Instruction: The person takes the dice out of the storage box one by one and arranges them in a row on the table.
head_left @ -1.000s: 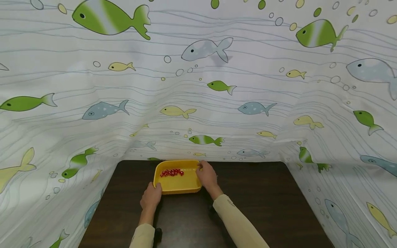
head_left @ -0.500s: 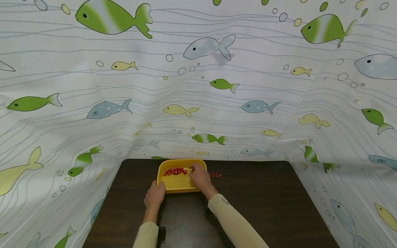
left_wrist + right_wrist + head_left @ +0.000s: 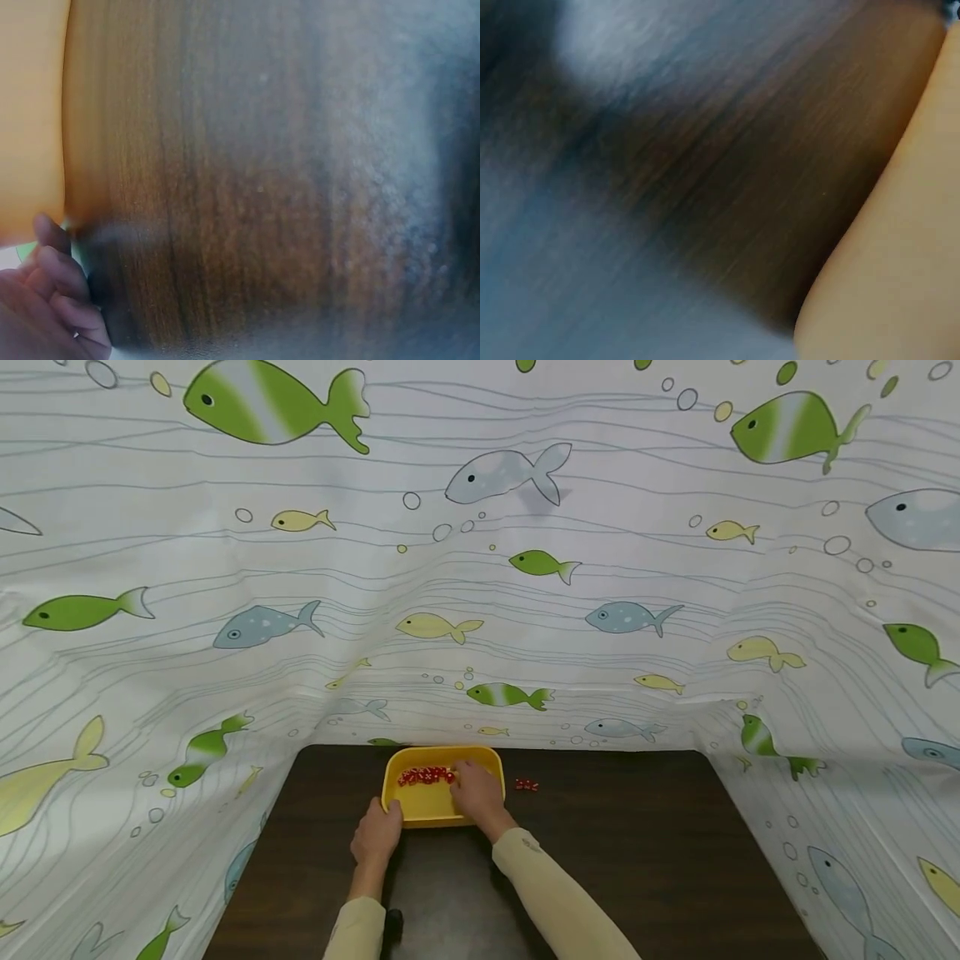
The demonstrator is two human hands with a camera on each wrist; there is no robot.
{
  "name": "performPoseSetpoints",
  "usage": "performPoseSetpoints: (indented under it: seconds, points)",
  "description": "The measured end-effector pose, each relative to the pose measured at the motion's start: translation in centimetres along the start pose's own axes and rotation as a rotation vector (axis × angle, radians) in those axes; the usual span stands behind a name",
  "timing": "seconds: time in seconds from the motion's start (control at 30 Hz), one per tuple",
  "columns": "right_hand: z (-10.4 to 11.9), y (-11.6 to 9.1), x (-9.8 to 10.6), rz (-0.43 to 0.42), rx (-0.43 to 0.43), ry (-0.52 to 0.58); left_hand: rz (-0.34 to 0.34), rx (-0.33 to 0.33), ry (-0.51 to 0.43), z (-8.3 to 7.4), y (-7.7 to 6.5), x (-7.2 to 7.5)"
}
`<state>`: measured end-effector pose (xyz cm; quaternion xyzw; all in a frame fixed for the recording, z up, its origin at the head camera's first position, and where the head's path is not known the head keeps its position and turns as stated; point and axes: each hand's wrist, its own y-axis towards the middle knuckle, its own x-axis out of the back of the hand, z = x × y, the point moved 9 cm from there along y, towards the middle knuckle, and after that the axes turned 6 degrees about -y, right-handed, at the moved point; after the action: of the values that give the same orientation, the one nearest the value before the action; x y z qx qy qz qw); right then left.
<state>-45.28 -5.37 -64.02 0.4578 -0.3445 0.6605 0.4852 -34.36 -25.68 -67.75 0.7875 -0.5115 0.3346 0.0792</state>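
A shallow yellow tray (image 3: 431, 812) sits near the back edge of the dark table. Inside it, small red dice (image 3: 423, 775) with white spots lie in a row along the back left. My left hand (image 3: 377, 833) grips the tray's front left corner, thumb over the rim; in the left wrist view its fingers (image 3: 67, 281) curl beside the tray's orange-looking wall (image 3: 30, 112). My right hand (image 3: 480, 795) reaches into the tray, fingertips right at the row's right end. Its fingers hide what is between them, so I cannot tell whether they pinch a die.
A short row of red dice (image 3: 527, 784) lies on the table (image 3: 622, 852), just right of the tray. A white fish-print cloth (image 3: 480, 593) rises behind the table and on both sides. The right wrist view shows mostly wood grain and the tray's wall (image 3: 900, 262).
My right hand has moved left from the tray's right rim to the dice row inside, uncovering the dice on the table. My left hand keeps its grip on the corner.
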Motion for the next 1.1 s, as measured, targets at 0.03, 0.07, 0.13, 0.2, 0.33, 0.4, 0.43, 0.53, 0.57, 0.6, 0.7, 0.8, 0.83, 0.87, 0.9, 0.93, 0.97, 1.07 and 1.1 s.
performPoseSetpoints:
  seconds: [0.03, 0.07, 0.13, 0.2, 0.33, 0.4, 0.43, 0.53, 0.57, 0.6, 0.7, 0.8, 0.83, 0.87, 0.9, 0.93, 0.97, 1.07, 1.1]
  points:
    - [0.1, 0.0, -0.1, 0.003, 0.009, -0.013, -0.003, -0.003, -0.001, 0.0, 0.0, 0.1]
    - [0.1, -0.1, -0.2, 0.01, 0.019, -0.033, -0.004, -0.005, 0.001, -0.1, -0.1, 0.1]
    - [0.2, -0.1, -0.4, 0.029, 0.03, -0.058, 0.001, -0.005, -0.002, -0.2, -0.2, 0.1]
    - [0.2, -0.1, -0.7, 0.054, 0.034, -0.081, 0.007, -0.004, -0.005, -0.2, -0.3, 0.1]
    - [0.1, -0.2, -1.0, 0.086, 0.023, -0.079, 0.006, 0.004, -0.007, -0.1, -0.3, -0.1]
    - [0.1, -0.2, -1.0, 0.088, 0.018, -0.074, 0.001, 0.009, -0.003, 0.0, -0.2, -0.1]
    - [0.0, -0.2, -1.0, 0.087, 0.015, -0.069, -0.001, 0.012, -0.001, 0.1, -0.2, -0.2]
    - [0.0, -0.2, -0.9, 0.087, 0.006, -0.059, -0.004, 0.009, -0.002, 0.2, -0.1, -0.3]
    - [0.0, -0.3, -0.9, 0.087, 0.004, -0.055, -0.003, 0.009, -0.003, 0.3, -0.1, -0.3]
    - [0.1, -0.3, -0.9, 0.088, 0.005, -0.059, -0.003, 0.005, -0.006, 0.3, -0.1, -0.2]
    - [0.3, -0.5, -0.8, 0.099, 0.034, -0.083, 0.0, -0.003, -0.011, 0.4, -0.1, -0.3]
    - [0.8, -0.8, -0.8, 0.117, 0.085, -0.104, 0.002, 0.006, -0.014, 0.6, -0.3, -0.3]
    - [1.0, -0.9, -0.8, 0.121, 0.1, -0.106, -0.001, 0.01, -0.012, 0.7, -0.4, -0.3]
    - [1.0, -1.0, -0.9, 0.124, 0.109, -0.106, -0.003, 0.014, -0.01, 0.8, -0.5, -0.2]
    - [1.1, -1.0, -0.9, 0.124, 0.114, -0.102, -0.005, 0.016, -0.008, 0.8, -0.5, -0.2]
    - [1.1, -1.0, -0.9, 0.121, 0.117, -0.106, -0.004, 0.017, -0.008, 0.8, -0.5, -0.2]
    - [1.1, -0.9, -0.9, 0.118, 0.116, -0.107, -0.005, 0.011, -0.008, 0.7, -0.5, -0.1]
    - [0.9, -0.5, -0.9, 0.101, 0.109, -0.104, -0.008, 0.001, -0.006, 0.4, -0.3, -0.1]
    - [0.7, -0.4, -0.9, 0.096, 0.107, -0.096, -0.008, -0.001, -0.007, 0.3, -0.2, -0.1]
